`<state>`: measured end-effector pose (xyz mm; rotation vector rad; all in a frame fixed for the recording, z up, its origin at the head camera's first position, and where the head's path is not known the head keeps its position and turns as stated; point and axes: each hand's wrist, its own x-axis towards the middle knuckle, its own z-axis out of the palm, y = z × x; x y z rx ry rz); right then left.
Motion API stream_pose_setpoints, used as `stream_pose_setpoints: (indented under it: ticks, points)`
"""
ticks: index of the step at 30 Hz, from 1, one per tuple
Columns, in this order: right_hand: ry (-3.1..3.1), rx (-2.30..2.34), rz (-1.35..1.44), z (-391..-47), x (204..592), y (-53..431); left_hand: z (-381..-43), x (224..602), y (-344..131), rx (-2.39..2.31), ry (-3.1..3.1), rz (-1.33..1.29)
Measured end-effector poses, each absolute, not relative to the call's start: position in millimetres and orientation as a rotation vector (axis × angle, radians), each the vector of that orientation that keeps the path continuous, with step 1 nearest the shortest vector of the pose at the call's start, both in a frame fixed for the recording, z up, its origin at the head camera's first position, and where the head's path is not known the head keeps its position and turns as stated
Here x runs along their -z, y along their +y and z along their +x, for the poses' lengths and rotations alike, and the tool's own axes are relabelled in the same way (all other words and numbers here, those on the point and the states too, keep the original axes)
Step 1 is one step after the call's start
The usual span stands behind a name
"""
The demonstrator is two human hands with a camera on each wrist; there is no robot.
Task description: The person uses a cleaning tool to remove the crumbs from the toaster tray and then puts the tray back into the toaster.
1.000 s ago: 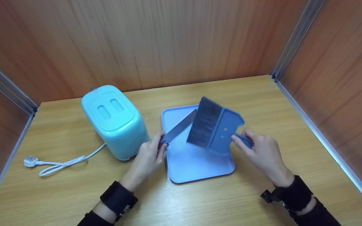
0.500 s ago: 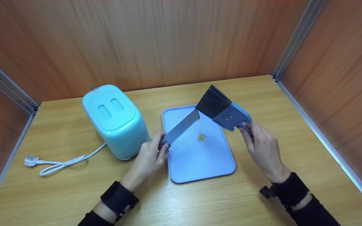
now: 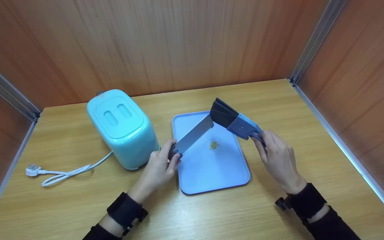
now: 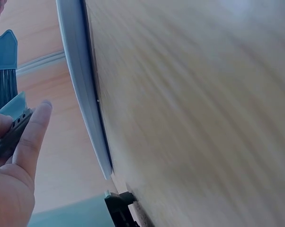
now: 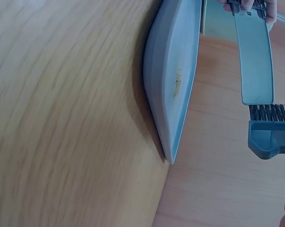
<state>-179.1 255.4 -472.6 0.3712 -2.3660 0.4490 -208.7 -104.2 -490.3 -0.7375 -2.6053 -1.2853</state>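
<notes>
From the head view, I record two hands, well apart. The left hand (image 3: 160, 163) pinches the dark slotted end of a flat, rectangular blue-grey panel (image 3: 193, 135). The right hand (image 3: 278, 156) grips the handle of a wide blue plastic brush (image 3: 243, 126) with black bristles, which meet the panel's far end. Both items are over a light-blue rectangular tray (image 3: 212, 176) with rounded corners, bearing a small patch of yellowish-brown crumbs (image 3: 214, 145). A glossy turquoise rounded appliance (image 3: 125, 130) with a white cord (image 3: 67, 175) stands left of the tray.

In the left wrist view, I note thumb and fingers on the slotted end, the bristles close to the panel.

In the right wrist view, I find panel and brush raised clear of the tray. Only the right fingers show at the edge; I cannot tell their grip from here.
</notes>
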Motion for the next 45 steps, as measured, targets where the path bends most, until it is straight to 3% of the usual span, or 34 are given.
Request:
stream_pose_setpoints:
  ticks: [45]
  points:
    - [-2.337,-0.402,0.421,-177.7,479.0,258.7,-211.4,486.0,-104.1,1.317,-2.671,-0.658]
